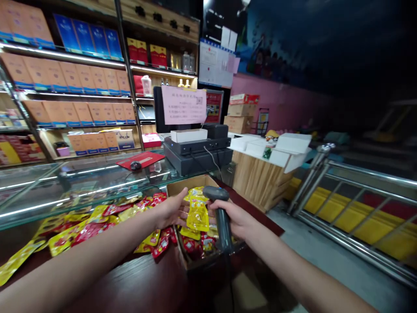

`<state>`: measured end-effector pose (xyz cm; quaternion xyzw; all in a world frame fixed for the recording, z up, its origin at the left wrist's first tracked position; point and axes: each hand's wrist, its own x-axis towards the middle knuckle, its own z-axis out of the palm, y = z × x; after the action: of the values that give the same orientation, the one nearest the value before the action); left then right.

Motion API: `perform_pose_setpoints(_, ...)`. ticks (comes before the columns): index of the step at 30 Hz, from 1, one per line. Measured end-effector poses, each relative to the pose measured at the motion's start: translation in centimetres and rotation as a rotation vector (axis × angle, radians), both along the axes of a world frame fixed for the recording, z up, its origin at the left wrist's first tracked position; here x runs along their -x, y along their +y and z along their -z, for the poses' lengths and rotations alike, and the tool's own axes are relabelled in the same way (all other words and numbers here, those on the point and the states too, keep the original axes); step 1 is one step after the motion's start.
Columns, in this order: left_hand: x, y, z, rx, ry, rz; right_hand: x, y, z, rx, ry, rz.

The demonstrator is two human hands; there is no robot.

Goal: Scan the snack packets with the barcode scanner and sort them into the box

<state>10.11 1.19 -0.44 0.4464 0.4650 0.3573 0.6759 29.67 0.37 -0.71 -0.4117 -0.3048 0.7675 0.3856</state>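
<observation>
Extends a bare left forearm [94, 250] from the lower left corner up toward the centre of the frame. Holds the left hand [171, 211] there open, thumb raised, fingers stretched rightward and partly hidden. Slants a bare right forearm [289, 256] up from the lower right. Curls the right hand [236, 218] into a grip just right of centre.

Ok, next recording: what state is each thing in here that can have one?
Cardboard box: open, packets inside
Yellow packet: upright, against left hand
Scanner: gripped in right hand, head up
Shelf lights: on
Monitor: largely covered by pink sheet; power unclear
</observation>
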Motion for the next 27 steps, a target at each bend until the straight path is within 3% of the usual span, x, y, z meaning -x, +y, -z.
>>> perform_pose_setpoints(3, -2.8, 3.0, -0.6, 0.198, -0.043, 0.101, -2.4, 2.2, -0.9, -0.061, -0.010, 0.063)
perform_pose_setpoints(7, -4.9, 6.6, -1.1, 0.132, -0.042, 0.004, -4.0, 5.1, -2.2, -0.080, -0.013, 0.061)
perform_pose_setpoints(12, -4.1, 8.6, -0.8, 0.103, -0.035, -0.144, -4.0, 6.7, -2.4, -0.115, -0.010, 0.144)
perform_pose_setpoints(19, 0.9, 6.1, -0.4, 0.103, -0.029, -0.228, -0.7, 5.8, -1.4, -0.114, -0.063, 0.048)
perform_pose_setpoints(27, 11.7, -0.5, -0.2, 0.110, -0.030, -0.410, 8.8, 1.9, -0.9, -0.092, -0.015, -0.194)
